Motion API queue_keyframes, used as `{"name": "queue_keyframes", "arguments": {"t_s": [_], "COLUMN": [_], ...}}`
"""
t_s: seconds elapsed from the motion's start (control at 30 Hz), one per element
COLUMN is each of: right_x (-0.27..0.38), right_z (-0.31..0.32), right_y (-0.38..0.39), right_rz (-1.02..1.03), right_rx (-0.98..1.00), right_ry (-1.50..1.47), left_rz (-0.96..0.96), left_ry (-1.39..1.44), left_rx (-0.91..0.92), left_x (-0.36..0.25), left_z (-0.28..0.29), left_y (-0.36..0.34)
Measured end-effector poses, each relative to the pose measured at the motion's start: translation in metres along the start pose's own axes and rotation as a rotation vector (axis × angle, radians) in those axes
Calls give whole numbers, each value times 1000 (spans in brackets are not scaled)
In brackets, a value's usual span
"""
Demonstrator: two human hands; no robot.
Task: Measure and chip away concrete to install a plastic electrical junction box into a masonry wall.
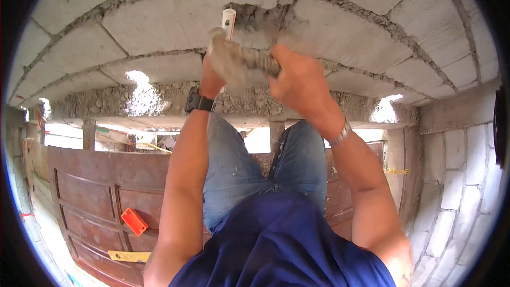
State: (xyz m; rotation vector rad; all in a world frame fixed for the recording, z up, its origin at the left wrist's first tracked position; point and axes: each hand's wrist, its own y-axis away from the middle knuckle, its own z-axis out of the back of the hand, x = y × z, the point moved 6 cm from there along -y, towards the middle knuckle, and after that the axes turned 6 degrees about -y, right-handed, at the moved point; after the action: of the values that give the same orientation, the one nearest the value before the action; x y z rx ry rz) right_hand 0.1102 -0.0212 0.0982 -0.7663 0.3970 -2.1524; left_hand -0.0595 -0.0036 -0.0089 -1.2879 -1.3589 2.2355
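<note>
My right hand [303, 79] is closed around the ridged handle of a hammer [260, 59], whose head is smeared by motion. The head is level with my left hand and covers part of it. My left hand [212, 79] is at the block wall [159, 26], its fingers mostly hidden behind the hammer. It appears wrapped round a white plastic pipe [229, 18] with an orange stripe; the pipe's upper end shows above the hammer and a bit of white shows below the hand. Beside the pipe is a rough broken hollow [257, 17] in the wall.
Below the wall runs a rough concrete ledge [244, 98]. A brown panelled door [87, 180] lies beneath me, bearing an orange rectangular case [134, 221] and a yellow spirit level [129, 256]. Another block wall [451, 180] rises at the right. A yellow cord [397, 171] is tied near it.
</note>
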Motion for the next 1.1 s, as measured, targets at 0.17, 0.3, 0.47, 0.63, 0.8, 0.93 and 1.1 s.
{"name": "queue_keyframes", "arguments": {"t_s": [0.17, 0.3, 0.47, 0.63, 0.8, 0.93, 1.1], "right_x": [53, -1, 37, 20, 26, -47, -9], "right_z": [30, -4, 22, 24, 20, 20, 45], "right_y": [3, -9, 1, -9, -7, -19, 47], "right_rz": [676, -16, 490, 103, 362, -150, 44], "right_rx": [-93, 24, -85, -85, -85, -47, -102], "right_ry": [-204, 25, -178, -56, -141, 159, -99], "left_rz": [713, 253, 672, 632, 692, 827, 347], "left_ry": [162, -136, 300, 253, 263, 230, -2], "left_rx": [210, 124, 193, 203, 187, 289, 270], "left_x": [26, 73, 21, 46, 19, 38, 25], "left_z": [-17, 1, -12, -8, -12, -20, -10], "left_y": [15, 24, 9, 24, 10, 14, 36]}}
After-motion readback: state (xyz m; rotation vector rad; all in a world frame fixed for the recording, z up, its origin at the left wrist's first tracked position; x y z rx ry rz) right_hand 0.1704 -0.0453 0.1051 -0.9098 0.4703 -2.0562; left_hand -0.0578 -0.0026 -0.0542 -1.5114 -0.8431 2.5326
